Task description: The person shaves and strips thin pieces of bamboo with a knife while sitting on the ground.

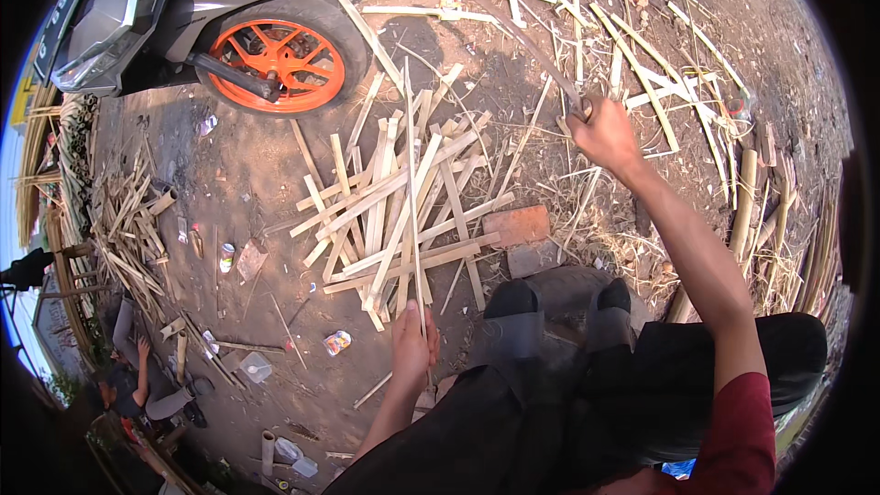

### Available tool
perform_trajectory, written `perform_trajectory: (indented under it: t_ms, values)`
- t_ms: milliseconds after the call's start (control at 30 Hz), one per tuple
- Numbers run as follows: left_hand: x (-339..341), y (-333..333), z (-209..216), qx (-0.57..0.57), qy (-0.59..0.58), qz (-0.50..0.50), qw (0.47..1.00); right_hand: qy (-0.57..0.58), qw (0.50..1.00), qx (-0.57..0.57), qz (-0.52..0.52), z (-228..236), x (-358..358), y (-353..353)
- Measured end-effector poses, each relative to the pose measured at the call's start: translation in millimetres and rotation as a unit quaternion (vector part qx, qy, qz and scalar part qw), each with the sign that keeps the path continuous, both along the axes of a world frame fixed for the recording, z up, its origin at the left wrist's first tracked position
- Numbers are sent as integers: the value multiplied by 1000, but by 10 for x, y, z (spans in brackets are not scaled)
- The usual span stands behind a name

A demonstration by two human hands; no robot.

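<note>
My left hand (pixel 412 346) is closed round the lower part of a long, thin bamboo strip (pixel 413 220), which points away from me over a heap of split bamboo pieces (pixel 376 211). Out to the right, my right hand (pixel 602 136) grips a long-bladed knife (pixel 533 52) by its handle. The blade slants up and to the left, well apart from the strip. My fingers hide most of the handle.
A grey motorcycle with an orange wheel (pixel 275 64) stands at the upper left. Bricks (pixel 516 225) lie before my feet. More bamboo strips (pixel 642 82) are scattered at the far right. Another person (pixel 137 385) sits at the lower left, near a bamboo pile (pixel 128 220).
</note>
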State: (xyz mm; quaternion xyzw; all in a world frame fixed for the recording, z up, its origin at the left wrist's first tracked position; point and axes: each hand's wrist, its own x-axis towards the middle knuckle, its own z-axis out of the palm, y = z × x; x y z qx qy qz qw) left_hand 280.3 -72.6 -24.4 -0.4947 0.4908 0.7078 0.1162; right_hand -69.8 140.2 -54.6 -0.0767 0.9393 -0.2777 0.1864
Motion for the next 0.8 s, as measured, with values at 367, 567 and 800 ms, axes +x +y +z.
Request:
perform_trajectory:
  t_ms: [367, 567, 800]
  values:
    - [-506, 330, 134, -145, 84, -54, 984, 34, 937, 23, 346, 152, 1219, -290]
    - [-159, 302, 175, -216, 59, -138, 965, -88, 980, 143, 105, -233, -100, -404]
    - [-135, 90, 204, -70, 34, -31, 996, 19, 995, 95, -6, -155, -566, 142]
